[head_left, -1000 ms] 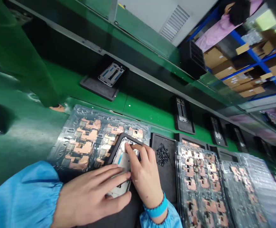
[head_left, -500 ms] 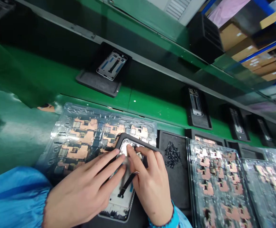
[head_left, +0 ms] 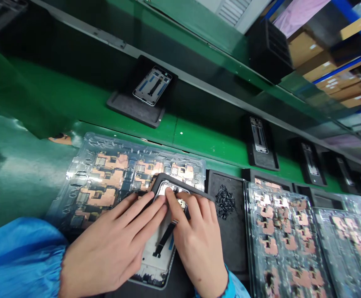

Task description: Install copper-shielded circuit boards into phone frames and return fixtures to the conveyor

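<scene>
A phone frame [head_left: 155,263], its inside facing up, lies in a black foam tray [head_left: 196,191] in front of me. Across its middle runs a black flex cable [head_left: 164,240]. My left hand [head_left: 115,244] rests on the frame's left side, fingers stretched flat and thumb hidden. My right hand [head_left: 197,236] grips the frame's upper right part. Its index fingertip presses the bright top end, while the other fingers bend over the tray's edge. A circuit board may be under that fingertip; I cannot make it out.
Clear trays of copper-coloured circuit boards stand at the left [head_left: 106,176] and right [head_left: 270,244]. Small black pieces [head_left: 225,202] lie in a dark tray [head_left: 233,244]. Beyond, a green belt [head_left: 205,136] carries phone frames [head_left: 152,85] on black trays. A person's hand [head_left: 61,139] shows far left.
The phone frames on the green belt have shifted slightly right. My left fingers have slid a little up the frame; the right index fingertip stays at its top end.
</scene>
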Motion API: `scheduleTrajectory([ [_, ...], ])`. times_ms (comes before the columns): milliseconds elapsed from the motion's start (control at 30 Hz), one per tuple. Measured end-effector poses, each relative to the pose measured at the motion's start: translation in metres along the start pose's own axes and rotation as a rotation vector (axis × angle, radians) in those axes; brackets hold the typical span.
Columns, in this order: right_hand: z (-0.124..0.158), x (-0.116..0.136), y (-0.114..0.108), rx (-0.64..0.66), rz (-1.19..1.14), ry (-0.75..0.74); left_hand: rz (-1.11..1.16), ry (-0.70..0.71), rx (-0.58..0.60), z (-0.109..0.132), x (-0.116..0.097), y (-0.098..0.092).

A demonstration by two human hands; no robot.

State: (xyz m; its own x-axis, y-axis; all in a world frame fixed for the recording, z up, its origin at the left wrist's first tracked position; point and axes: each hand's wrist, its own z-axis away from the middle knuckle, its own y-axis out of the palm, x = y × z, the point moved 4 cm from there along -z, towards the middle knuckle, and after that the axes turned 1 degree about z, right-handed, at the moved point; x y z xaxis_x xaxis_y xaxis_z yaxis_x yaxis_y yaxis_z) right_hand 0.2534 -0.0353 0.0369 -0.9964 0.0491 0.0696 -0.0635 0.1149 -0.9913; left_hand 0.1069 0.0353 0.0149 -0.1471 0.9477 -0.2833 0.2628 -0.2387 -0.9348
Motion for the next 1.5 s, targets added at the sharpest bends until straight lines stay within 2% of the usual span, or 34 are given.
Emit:
scheduleTrajectory([
  [633,0.001,0.005,0.001,-0.004,-0.009,-0.015,0.044,-0.055,0.005,-0.001,0.002,0.003],
  [800,0.014,-0.007,-0.012,0.094,-0.168,-0.041,0.070,-0.072,-0.017,-0.003,0.003,0.002],
  [933,0.029,-0.030,-0.037,-0.002,-0.211,0.135,0.086,-0.061,-0.001,-0.003,0.003,0.000],
  [1033,0.052,-0.039,-0.043,-0.060,-0.157,0.298,0.049,-0.073,-0.003,-0.001,0.004,-0.008],
  [1167,0.091,-0.037,-0.029,-0.067,-0.181,0.452,-0.052,-0.192,-0.068,0.009,0.008,-0.022],
  [1233,0.106,-0.029,-0.018,-0.016,-0.249,0.490,-0.024,-0.264,-0.036,0.015,0.007,-0.022],
  [1333,0.116,-0.017,-0.011,-0.004,-0.364,0.517,0.112,-0.366,0.022,0.021,0.001,-0.014],
  [1433,0.118,-0.014,-0.015,-0.099,-0.501,0.551,0.278,-0.530,-0.009,0.023,-0.003,-0.009],
  [1500,0.119,-0.018,-0.018,-0.163,-0.602,0.571,0.471,-0.658,-0.024,0.020,-0.003,-0.009],
])
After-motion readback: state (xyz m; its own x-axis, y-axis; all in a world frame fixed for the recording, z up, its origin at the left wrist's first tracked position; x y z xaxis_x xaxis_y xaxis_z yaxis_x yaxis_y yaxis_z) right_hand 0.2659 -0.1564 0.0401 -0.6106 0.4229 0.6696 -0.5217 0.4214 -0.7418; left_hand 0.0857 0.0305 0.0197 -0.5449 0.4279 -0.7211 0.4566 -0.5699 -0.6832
